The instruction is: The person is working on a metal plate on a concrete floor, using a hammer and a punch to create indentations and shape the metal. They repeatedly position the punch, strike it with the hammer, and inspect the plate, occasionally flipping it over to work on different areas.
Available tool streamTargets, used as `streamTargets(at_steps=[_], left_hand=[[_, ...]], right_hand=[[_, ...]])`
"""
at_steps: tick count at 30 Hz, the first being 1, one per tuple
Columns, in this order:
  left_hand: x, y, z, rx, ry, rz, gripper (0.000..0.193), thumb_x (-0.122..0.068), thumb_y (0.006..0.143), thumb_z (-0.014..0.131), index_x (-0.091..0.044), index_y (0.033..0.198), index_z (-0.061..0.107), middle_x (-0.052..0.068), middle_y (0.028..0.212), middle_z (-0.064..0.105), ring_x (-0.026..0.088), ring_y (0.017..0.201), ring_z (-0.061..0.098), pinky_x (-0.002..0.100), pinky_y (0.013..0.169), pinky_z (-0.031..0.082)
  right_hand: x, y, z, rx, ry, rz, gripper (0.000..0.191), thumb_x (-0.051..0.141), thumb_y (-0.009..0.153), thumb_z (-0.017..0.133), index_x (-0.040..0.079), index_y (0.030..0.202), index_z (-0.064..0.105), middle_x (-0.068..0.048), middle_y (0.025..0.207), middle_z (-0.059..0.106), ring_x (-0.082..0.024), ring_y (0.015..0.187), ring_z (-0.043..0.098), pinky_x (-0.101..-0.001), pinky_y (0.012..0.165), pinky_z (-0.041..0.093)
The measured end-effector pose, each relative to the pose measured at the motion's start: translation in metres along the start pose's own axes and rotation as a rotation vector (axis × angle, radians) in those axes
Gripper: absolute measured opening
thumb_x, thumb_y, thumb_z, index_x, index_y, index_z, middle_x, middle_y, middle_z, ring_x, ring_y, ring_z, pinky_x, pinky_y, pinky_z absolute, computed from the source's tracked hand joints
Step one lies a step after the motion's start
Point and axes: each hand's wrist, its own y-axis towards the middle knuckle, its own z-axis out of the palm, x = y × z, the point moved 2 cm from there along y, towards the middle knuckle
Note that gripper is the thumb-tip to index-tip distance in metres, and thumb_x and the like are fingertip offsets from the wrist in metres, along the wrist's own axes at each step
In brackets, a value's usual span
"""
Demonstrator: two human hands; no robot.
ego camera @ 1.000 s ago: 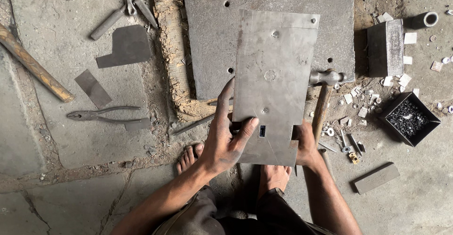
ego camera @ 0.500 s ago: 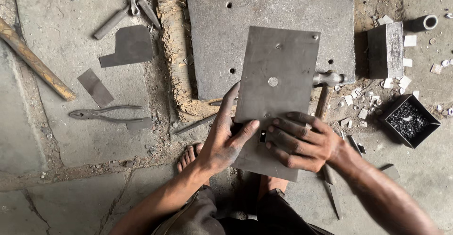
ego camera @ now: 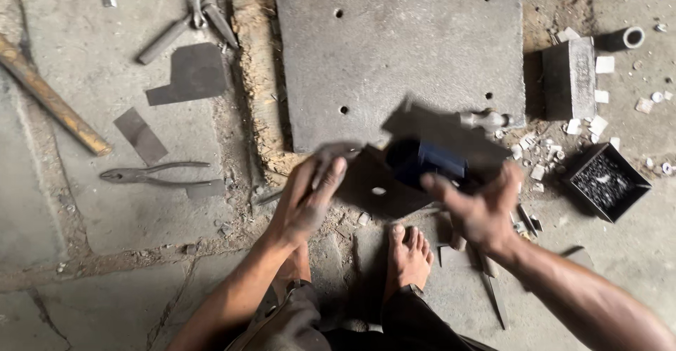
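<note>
The left hand [ego camera: 304, 199] grips the left edge of a dark metal sheet [ego camera: 422, 161], fingers curled over it; the right hand [ego camera: 479, 207] clasps its right side. The sheet is blurred, tilted above the floor just near of a large grey slab [ego camera: 401, 48]. Further left lie pliers [ego camera: 151, 175]; right sits a black tray [ego camera: 607, 182].

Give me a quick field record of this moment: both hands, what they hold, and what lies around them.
left hand: grips the near left edge of the metal sheet
right hand: holds the sheet's right side
metal sheet: tilted, motion-blurred, one hole visible
big slab: flat on the floor beyond the sheet
pliers: on the floor, left of the hands
black tray: right, holds small parts
bare foot: below the sheet
</note>
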Motion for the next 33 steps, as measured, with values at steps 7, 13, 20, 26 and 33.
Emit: streamTargets(at_steps=[7,13,20,26,33], left_hand=[[0.031,-0.006,0.013,-0.112,0.325,0.028,0.023,-0.026,0.108,0.052,-0.006,0.108,0.063,-0.001,0.072,0.053,0.009,0.06,0.047,0.028,0.052,0.04],[0.063,-0.014,0.019,-0.21,0.405,-0.096,0.026,-0.027,0.108,0.052,-0.004,0.104,0.064,0.005,0.074,0.051,0.015,0.062,0.046,0.033,0.053,0.042],[0.083,-0.015,0.023,-0.347,0.297,-0.277,0.03,-0.033,0.109,0.047,-0.006,0.105,0.062,0.01,0.084,0.061,0.021,0.075,0.061,0.039,0.066,0.054],[0.079,-0.011,0.029,-0.478,0.262,-0.147,0.025,-0.026,0.108,0.049,-0.003,0.117,0.054,0.009,0.098,0.058,0.02,0.091,0.058,0.039,0.079,0.05],[0.097,-0.008,0.032,-0.524,0.184,-0.161,0.021,-0.025,0.109,0.046,-0.007,0.11,0.058,0.005,0.093,0.058,0.019,0.088,0.057,0.041,0.08,0.049]], right_hand=[[0.021,0.022,0.015,0.519,1.57,1.678,0.047,0.019,0.077,0.079,-0.005,0.111,0.056,-0.017,0.1,0.068,-0.025,0.091,0.07,-0.0372,0.088,0.063],[0.026,0.031,0.039,0.776,1.513,1.729,0.057,0.023,0.081,0.08,-0.009,0.121,0.057,-0.021,0.109,0.07,-0.032,0.111,0.064,-0.0482,0.109,0.046],[0.041,0.024,0.031,0.443,1.493,1.601,0.08,0.025,0.082,0.079,0.003,0.15,0.043,-0.023,0.143,0.06,-0.033,0.127,0.063,-0.0483,0.105,0.054],[0.062,0.014,0.03,0.381,1.411,1.34,0.077,0.02,0.085,0.08,0.004,0.151,0.044,-0.023,0.141,0.059,-0.032,0.124,0.064,-0.0471,0.098,0.06],[0.082,-0.042,0.038,0.75,1.458,1.592,0.042,0.01,0.091,0.074,0.002,0.131,0.068,-0.017,0.096,0.076,-0.027,0.084,0.07,-0.0429,0.08,0.06]])
